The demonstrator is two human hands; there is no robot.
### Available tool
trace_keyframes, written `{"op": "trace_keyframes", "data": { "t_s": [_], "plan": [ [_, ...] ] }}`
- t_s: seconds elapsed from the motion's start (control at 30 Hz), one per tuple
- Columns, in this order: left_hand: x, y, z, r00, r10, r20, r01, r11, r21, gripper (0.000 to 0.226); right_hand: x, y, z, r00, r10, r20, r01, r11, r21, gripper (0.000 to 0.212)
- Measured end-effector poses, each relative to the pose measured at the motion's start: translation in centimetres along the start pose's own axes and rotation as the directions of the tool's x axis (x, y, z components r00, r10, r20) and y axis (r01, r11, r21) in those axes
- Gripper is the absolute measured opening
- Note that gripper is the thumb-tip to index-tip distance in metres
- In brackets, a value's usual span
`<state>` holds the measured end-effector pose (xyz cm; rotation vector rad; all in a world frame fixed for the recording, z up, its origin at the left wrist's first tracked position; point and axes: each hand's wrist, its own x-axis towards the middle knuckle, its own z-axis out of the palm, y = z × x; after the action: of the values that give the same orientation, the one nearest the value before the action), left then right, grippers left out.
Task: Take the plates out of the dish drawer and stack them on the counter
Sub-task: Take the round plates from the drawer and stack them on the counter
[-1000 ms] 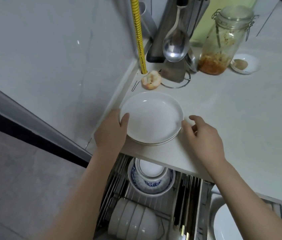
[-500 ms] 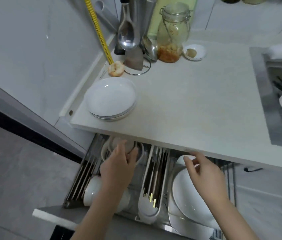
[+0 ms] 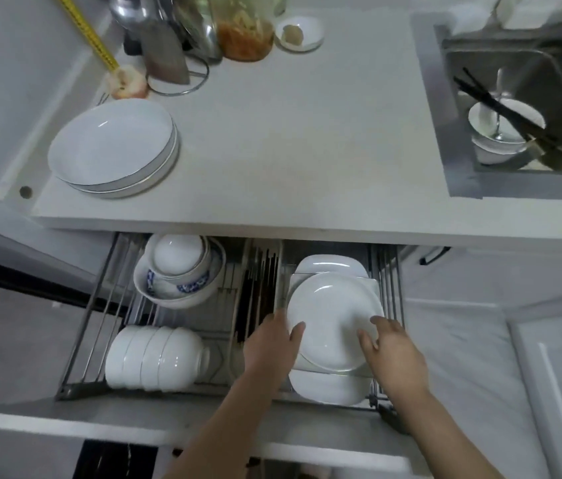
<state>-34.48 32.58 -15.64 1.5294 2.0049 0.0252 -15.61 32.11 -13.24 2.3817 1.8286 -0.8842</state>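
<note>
Both hands have moved from the counter stack down into the open dish drawer [image 3: 79,326], closing on a round white plate [image 3: 333,319] at its right. The left hand [image 3: 271,347] grips the rim at 8 o'clock, the right hand [image 3: 393,354] at 4 o'clock, plate between them; stacked plates [image 3: 110,150] sit on the counter [image 3: 290,133] at 11 o'clock
</note>
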Motion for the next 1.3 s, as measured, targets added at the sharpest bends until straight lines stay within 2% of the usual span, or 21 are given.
{"op": "trace_keyframes", "data": {
  "t_s": [0.27, 0.47, 0.6, 0.73, 0.83, 0.93, 1.07, 1.3],
  "plan": [
    [3.4, -0.2, 2.6, 0.990, -0.115, 0.084, 0.110, 0.992, 0.057, 0.056, 3.2, -0.3, 2.1, 0.984, 0.158, 0.086, -0.159, 0.987, 0.003, 0.055],
    [4.8, -1.0, 3.2, 0.982, -0.055, 0.183, 0.036, 0.994, 0.105, 0.044, 4.9, -0.1, 2.9, 0.968, 0.244, 0.061, -0.235, 0.964, -0.124, 0.033],
    [5.2, -1.2, 3.2, 0.984, -0.005, 0.179, -0.007, 0.998, 0.063, 0.033, 5.5, 0.4, 3.3, 0.973, 0.231, 0.006, -0.226, 0.956, -0.188, 0.034],
    [5.3, -1.4, 2.7, 0.986, 0.019, 0.165, -0.020, 1.000, 0.009, 0.031, 5.4, 1.0, 3.2, 0.969, 0.235, -0.072, -0.244, 0.957, -0.159, 0.024],
    [5.3, -1.7, 1.7, 0.994, 0.036, 0.104, -0.035, 0.999, -0.016, 0.032, 4.8, 1.0, 3.1, 0.963, 0.232, -0.140, -0.244, 0.967, -0.074, 0.026],
    [4.5, -2.3, 0.0, 0.997, 0.034, 0.068, -0.029, 0.997, -0.068, 0.034, 3.9, 0.3, 2.7, 0.956, 0.237, -0.175, -0.218, 0.968, 0.120, 0.029],
    [3.0, -3.3, -2.2, 1.000, 0.020, 0.018, -0.018, 0.993, -0.120, 0.034, 2.3, -1.0, 2.0, 0.958, 0.214, -0.191, -0.130, 0.917, 0.376, 0.035],
    [-0.7, -5.2, -7.3, 0.998, -0.006, -0.069, -0.010, 0.972, -0.235, 0.028, -1.2, -5.0, -1.1, 0.974, 0.094, -0.204, 0.004, 0.901, 0.433, 0.029]
  ]
}}
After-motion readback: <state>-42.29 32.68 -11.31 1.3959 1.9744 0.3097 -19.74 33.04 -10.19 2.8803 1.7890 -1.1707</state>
